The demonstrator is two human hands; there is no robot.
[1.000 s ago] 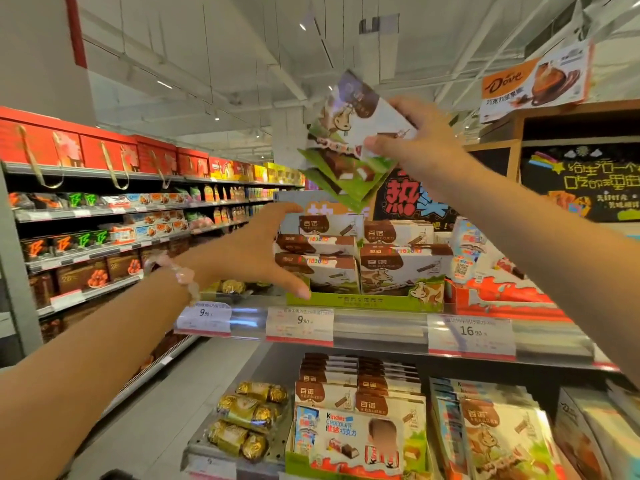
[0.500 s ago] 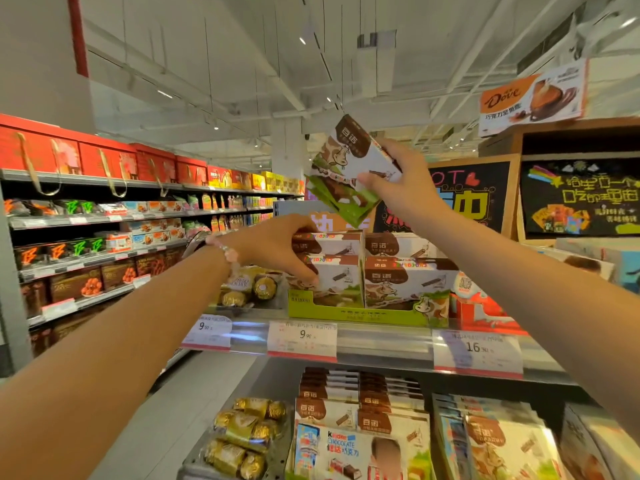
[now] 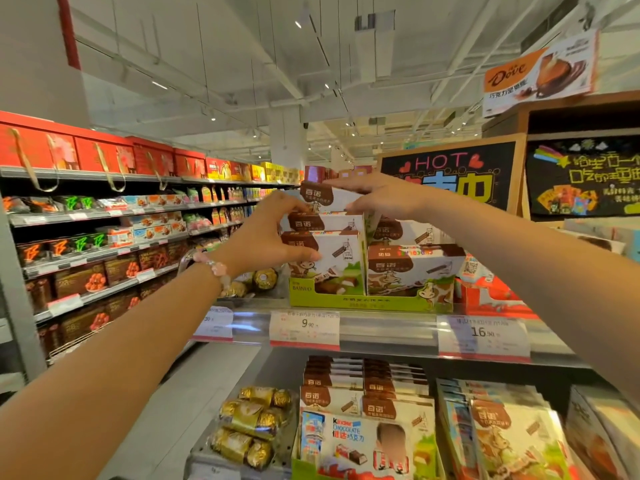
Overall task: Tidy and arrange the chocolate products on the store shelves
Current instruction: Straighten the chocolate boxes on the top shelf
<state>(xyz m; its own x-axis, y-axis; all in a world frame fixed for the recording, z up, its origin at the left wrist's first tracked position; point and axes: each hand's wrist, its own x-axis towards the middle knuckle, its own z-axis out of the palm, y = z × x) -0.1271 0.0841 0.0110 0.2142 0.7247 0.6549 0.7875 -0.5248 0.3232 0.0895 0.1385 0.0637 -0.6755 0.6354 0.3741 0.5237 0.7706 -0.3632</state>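
Note:
A green display tray point(image 3: 370, 301) on the top shelf holds two stacks of white-and-brown chocolate boxes. The top box point(image 3: 325, 199) lies on the left stack point(image 3: 329, 251). My right hand point(image 3: 379, 197) lies over that top box from the right, fingers fairly straight along its top and front edge. My left hand point(image 3: 266, 237) grips the left side of the left stack, thumb across the front of the lowest box, fingers curled round its upper corner. The right stack point(image 3: 412, 268) stands lower, beside it.
Gold-wrapped chocolate balls point(image 3: 256, 282) sit left of the tray, a red-and-white carton point(image 3: 491, 292) to its right. Price tags point(image 3: 304, 329) line the shelf rail. The shelf below carries more chocolate boxes point(image 3: 363, 403) and gold packs point(image 3: 249, 424). A chalkboard sign point(image 3: 450, 174) stands behind.
My right hand has come down from above and set the box it held onto the left stack. My left hand stayed at the stack's left side, sliding up a little.

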